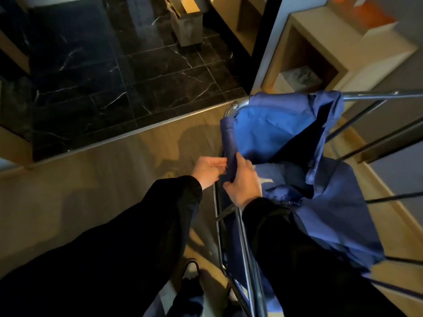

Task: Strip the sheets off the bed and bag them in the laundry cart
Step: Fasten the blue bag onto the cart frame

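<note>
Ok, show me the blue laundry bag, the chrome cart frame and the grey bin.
blue laundry bag (270,133): head view, on its lit inner wall.
chrome cart frame (235,104): head view, on the curved far corner.
grey bin (187,28): head view, on its front face.

No text, label, brand, number or sign is legible on the blue fabric laundry bag (274,124) or its chrome tube frame (243,227).
</note>
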